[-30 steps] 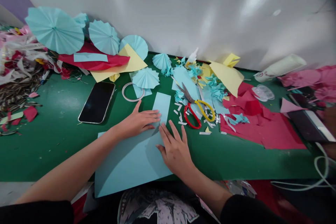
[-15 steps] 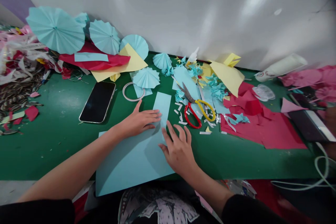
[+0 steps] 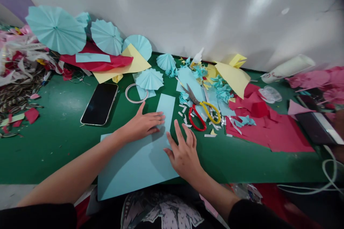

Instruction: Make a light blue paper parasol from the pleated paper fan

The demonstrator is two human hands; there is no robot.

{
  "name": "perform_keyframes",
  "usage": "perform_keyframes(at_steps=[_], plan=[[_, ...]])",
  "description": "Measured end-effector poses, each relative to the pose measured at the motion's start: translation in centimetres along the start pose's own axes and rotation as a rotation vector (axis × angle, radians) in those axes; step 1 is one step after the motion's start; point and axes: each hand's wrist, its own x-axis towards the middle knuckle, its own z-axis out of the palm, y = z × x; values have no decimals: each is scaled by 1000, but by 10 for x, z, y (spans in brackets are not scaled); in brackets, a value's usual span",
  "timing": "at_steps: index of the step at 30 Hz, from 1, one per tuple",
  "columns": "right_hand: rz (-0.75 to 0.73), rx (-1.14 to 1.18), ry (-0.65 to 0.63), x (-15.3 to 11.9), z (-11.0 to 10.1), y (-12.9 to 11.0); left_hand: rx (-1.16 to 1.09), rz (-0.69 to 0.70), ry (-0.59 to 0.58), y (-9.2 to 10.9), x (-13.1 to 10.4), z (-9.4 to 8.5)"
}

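A large light blue sheet of paper (image 3: 134,164) lies on the table in front of me, its near edge jutting over the table's front. A narrower blue paper strip (image 3: 167,105) extends from under my hands toward the wall. My left hand (image 3: 143,123) rests flat with fingers stretched across the strip. At the strip's right edge is my right hand (image 3: 184,150), fingers spread, over the sheet's right side. Neither hand grips anything. Right of the strip lie scissors (image 3: 197,103) with one red and one yellow handle, blades apart.
A phone (image 3: 100,104) and a tape roll (image 3: 136,93) lie to the left on the green table (image 3: 53,157). Folded blue paper fans (image 3: 57,30) lean along the wall. Red paper (image 3: 279,134), yellow paper (image 3: 233,77) and scraps cover the right side. A cable (image 3: 329,171) hangs at far right.
My right hand's fingers have lifted and straightened slightly, the index finger pointing farther forward. My left hand stays in place on the strip.
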Motion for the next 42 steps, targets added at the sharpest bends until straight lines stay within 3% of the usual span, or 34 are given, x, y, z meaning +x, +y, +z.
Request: perform_keyframes(at_steps=[9,29,42], plan=[[21,-16,-51,4,1,-2,34,-11,59,8,-2,4],[22,-111,-55,14,2,-8,7,-40,26,10,-2,0],[82,-10,-160,16,-2,-5,-69,-236,91,23,3,10]])
